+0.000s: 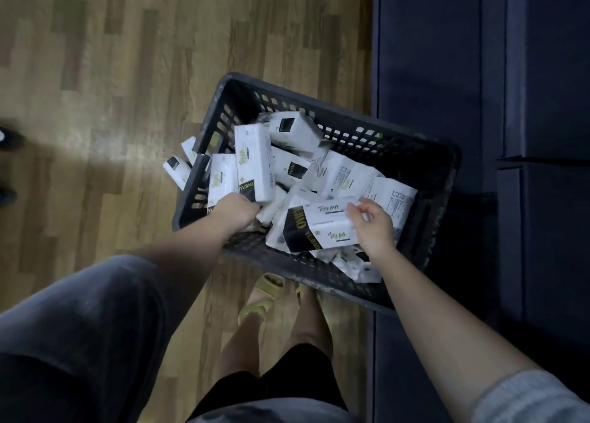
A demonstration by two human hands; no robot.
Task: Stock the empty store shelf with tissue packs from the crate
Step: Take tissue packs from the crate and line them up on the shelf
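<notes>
- A black slotted crate [412, 154] is seen from above on a wood-plank floor [111, 71], set at an angle; its right corner is just beside a dark blue shelf unit [447, 55].
- The crate is filled with a loose heap of white tissue packs [338, 173] with black and green labels, lying at mixed angles.
- Left hand [236, 210] is reached in at the crate's left side; fingers are curled round the lower end of an upright pack [253, 164], which is lifted above the heap.
- A second upright pack [220, 180] stands just beside it, against the crate's left wall; whether the left hand also touches it cannot be told.
- Right hand [372, 223] is clamped on the right end of a large pack [319, 228] lying flat on top of the heap near the crate's near edge; thumb and fingertips are pinched on its top edge.
- Two packs [177, 167] are seen outside the crate's left wall, on the floor and touching the crate.
- More packs are wedged under the right forearm at the crate's near right corner.
- The shelf unit is seen along the right side of the view; no packs are visible on the part in view.
- Bare legs and yellow sandals [265, 295] are visible below the crate's near edge; black shorts above them.
- Both forearms are bare; a grey sleeve [536, 397] shows at lower right.
- Dark shoes [9, 138] are partly visible at the far left edge of the floor, blurred.
</notes>
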